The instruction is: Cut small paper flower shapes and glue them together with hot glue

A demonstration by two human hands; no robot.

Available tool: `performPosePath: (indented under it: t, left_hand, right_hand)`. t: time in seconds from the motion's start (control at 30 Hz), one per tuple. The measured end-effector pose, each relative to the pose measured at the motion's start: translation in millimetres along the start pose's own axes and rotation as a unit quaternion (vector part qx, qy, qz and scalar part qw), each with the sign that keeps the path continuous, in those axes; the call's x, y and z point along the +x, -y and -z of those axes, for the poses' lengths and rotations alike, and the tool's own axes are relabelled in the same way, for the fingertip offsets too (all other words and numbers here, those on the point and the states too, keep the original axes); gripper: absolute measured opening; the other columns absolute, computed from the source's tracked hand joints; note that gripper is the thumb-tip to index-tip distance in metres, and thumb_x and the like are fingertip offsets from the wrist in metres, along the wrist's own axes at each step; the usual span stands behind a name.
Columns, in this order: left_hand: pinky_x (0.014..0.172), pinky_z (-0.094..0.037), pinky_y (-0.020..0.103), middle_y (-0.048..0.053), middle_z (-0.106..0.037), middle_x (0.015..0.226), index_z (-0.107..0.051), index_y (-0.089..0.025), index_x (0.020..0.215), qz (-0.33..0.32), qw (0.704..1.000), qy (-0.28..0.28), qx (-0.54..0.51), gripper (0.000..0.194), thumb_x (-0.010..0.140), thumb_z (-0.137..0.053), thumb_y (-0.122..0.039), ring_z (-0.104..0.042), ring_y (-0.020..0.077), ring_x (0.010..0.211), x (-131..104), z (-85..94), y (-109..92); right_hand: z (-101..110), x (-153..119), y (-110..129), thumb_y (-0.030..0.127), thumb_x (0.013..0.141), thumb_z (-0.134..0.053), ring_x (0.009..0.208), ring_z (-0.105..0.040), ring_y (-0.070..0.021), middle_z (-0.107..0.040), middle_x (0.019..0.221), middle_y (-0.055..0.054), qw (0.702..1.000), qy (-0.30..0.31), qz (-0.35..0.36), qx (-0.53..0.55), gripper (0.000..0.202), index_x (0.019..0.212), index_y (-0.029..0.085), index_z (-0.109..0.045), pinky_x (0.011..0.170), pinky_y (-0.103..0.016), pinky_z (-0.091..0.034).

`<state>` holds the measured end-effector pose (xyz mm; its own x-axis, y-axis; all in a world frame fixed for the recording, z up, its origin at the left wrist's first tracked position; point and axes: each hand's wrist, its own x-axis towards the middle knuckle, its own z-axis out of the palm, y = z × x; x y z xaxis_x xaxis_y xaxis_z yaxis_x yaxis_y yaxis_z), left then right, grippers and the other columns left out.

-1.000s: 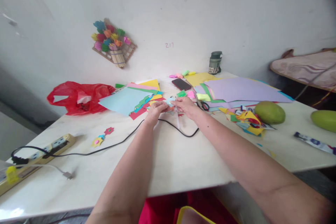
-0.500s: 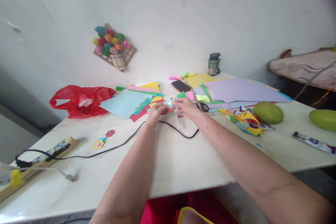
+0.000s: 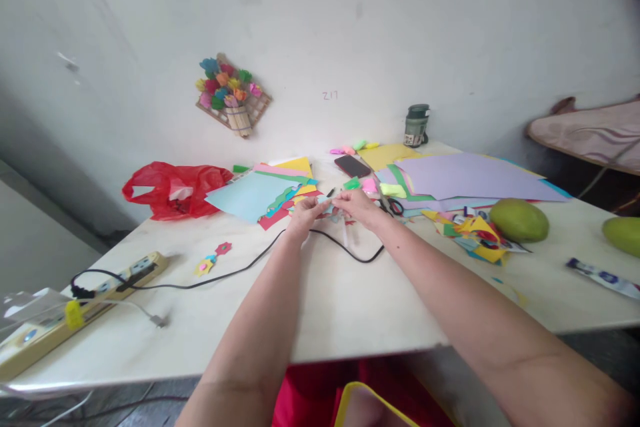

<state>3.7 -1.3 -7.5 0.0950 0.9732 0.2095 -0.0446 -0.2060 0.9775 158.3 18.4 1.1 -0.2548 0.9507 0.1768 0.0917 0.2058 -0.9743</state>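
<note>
My left hand (image 3: 303, 217) and my right hand (image 3: 360, 207) meet over the middle of the table. Both pinch a small light blue paper cutout (image 3: 325, 199), mostly covered by my fingers. Below my fingers is a pale, narrow object (image 3: 345, 233), too blurred to name. A black cord (image 3: 345, 253) loops on the table just in front of my hands. Beside my right hand lie black-handled scissors (image 3: 393, 206). Small soft-looking lumps, green (image 3: 352, 183), pink (image 3: 369, 185) and yellow (image 3: 393, 191), sit just beyond it.
Coloured paper sheets (image 3: 255, 195) lie left, with a red plastic bag (image 3: 200, 183) behind. Paper flower cutouts (image 3: 205, 265) and a power strip (image 3: 145, 265) are at left. Right are a phone (image 3: 352, 166), purple sheets (image 3: 465, 175), paper scraps (image 3: 483, 240), green fruit (image 3: 519, 220) and a tube (image 3: 603, 277).
The view has shifted slightly, so everything sits further right. My fingers have closed in over the light blue paper, and the yellow dot seen on it before is now hidden.
</note>
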Motion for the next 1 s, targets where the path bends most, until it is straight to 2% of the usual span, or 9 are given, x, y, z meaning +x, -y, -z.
performPosePath:
  t: [0.13, 0.3, 0.47, 0.57, 0.67, 0.77, 0.83, 1.0]
  left_hand:
    - [0.064, -0.048, 0.024, 0.002, -0.062, 0.064, -0.057, -0.014, 0.061, 0.006, 0.999, -0.024, -0.022, 0.040, 0.057, -0.075, -0.049, -0.058, 0.0117, 0.063, -1, -0.8, 2]
    - [0.061, -0.049, 0.026, 0.003, -0.061, 0.066, -0.063, -0.014, 0.073, 0.026, 0.998, -0.043, -0.049, 0.044, 0.066, -0.065, -0.057, -0.055, 0.0107, 0.058, -2, 1.5, 1]
    - [0.065, -0.050, 0.026, 0.001, -0.056, 0.060, -0.058, -0.013, 0.060, 0.006, 0.998, -0.056, -0.035, 0.040, 0.058, -0.073, -0.050, -0.053, 0.0100, 0.059, -4, 4.2, -2]
    - [0.062, -0.049, 0.025, 0.000, -0.055, 0.057, -0.059, -0.013, 0.060, -0.010, 0.998, -0.067, -0.012, 0.039, 0.059, -0.072, -0.050, -0.052, 0.0094, 0.056, -4, 5.0, -4]
    - [0.056, -0.046, 0.024, -0.001, -0.053, 0.051, -0.058, -0.014, 0.059, -0.006, 0.993, -0.119, 0.007, 0.039, 0.058, -0.073, -0.050, -0.053, 0.0100, 0.051, 0, 9.2, -11]
    - [0.049, -0.041, 0.022, -0.002, -0.050, 0.045, -0.054, -0.015, 0.055, 0.024, 0.982, -0.185, 0.041, 0.036, 0.057, -0.075, -0.044, -0.051, 0.0094, 0.045, 6, 22.6, -22]
    - [0.048, -0.040, 0.021, -0.002, -0.050, 0.043, -0.054, -0.015, 0.055, 0.031, 0.972, -0.224, 0.066, 0.033, 0.057, -0.075, -0.040, -0.051, 0.0095, 0.044, 8, 38.3, -28]
    - [0.049, -0.041, 0.023, -0.001, -0.053, 0.045, -0.058, -0.016, 0.059, 0.058, 0.931, -0.294, 0.210, 0.027, 0.066, -0.066, -0.040, -0.052, 0.0117, 0.045, -1, 96.2, -32]
  right_hand:
    - [0, 0, 2, 0.028, 0.065, -0.068, 0.039, -0.035, -0.0046, -0.062, 0.056, -0.001, 1.000, 0.015, 0.008, 0.022, 0.017, 0.060, 0.013, -0.061, 0.037, -0.019, -0.026]
    - [-1, -3, 6, 0.022, 0.068, -0.066, 0.039, -0.035, -0.0042, -0.062, 0.054, -0.001, 1.000, 0.005, -0.001, 0.016, 0.013, 0.059, 0.014, -0.060, 0.037, -0.018, -0.027]
    - [-2, -5, 7, 0.021, 0.071, -0.063, 0.038, -0.036, -0.0044, -0.061, 0.054, -0.001, 1.000, 0.011, -0.003, -0.008, 0.014, 0.060, 0.013, -0.062, 0.036, -0.018, -0.028]
    - [-3, -7, 7, 0.025, 0.073, -0.063, 0.037, -0.036, -0.0044, -0.063, 0.057, -0.002, 1.000, 0.006, -0.011, 0.004, 0.015, 0.063, 0.013, -0.062, 0.034, -0.018, -0.028]
    - [-5, -8, 7, 0.027, 0.075, -0.061, 0.037, -0.036, -0.0045, -0.064, 0.058, -0.003, 1.000, -0.009, -0.012, 0.017, 0.015, 0.068, 0.013, -0.061, 0.034, -0.018, -0.027]
    - [-9, -8, 7, 0.024, 0.073, -0.063, 0.036, -0.037, -0.0049, -0.063, 0.058, -0.001, 0.999, -0.039, -0.023, 0.002, 0.010, 0.072, 0.015, -0.059, 0.034, -0.018, -0.028]
    - [-14, -7, 5, 0.023, 0.071, -0.065, 0.037, -0.038, -0.0057, -0.062, 0.057, 0.000, 0.998, -0.046, -0.025, -0.038, 0.010, 0.071, 0.017, -0.057, 0.035, -0.019, -0.030]
    - [-31, -9, -6, 0.024, 0.072, -0.064, 0.050, -0.055, -0.0117, -0.063, 0.057, 0.001, 0.988, -0.007, 0.035, -0.153, 0.012, 0.067, 0.019, -0.055, 0.045, -0.021, -0.036]
